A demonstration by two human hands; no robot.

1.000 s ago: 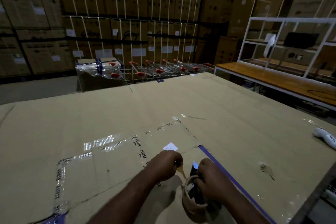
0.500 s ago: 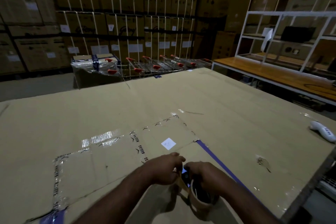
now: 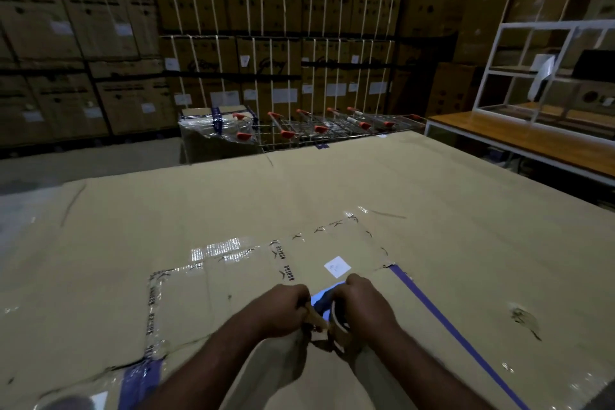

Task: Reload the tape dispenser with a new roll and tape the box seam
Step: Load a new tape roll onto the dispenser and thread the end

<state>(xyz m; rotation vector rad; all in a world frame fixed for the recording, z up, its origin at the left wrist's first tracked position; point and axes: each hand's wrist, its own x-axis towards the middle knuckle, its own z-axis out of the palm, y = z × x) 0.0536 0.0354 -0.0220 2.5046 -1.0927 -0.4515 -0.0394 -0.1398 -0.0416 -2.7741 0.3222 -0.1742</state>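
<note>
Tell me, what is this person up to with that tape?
A person is working over a big flat cardboard box in a warehouse. The right hand grips a tape dispenser that carries a brown tape roll, while the left hand pinches the loose end of the tape beside it. No fresh strip is on the box yet. Older clear tape and a blue tape line already run across the cardboard nearby.

Blue-bodied handheld tape dispenser (image 3: 324, 301): near centre, mostly hidden between hands, resting on large flat brown cardboard box (image 3: 432, 193). Brown packing-tape roll (image 3: 341, 326): on dispenser, standing on edge, loose tan end (image 3: 312, 318) drawn leftward. Box: fills foreground; clear printed tape over seams (image 3: 286, 245); blue tape strip (image 3: 442, 318) running near-right.
</note>
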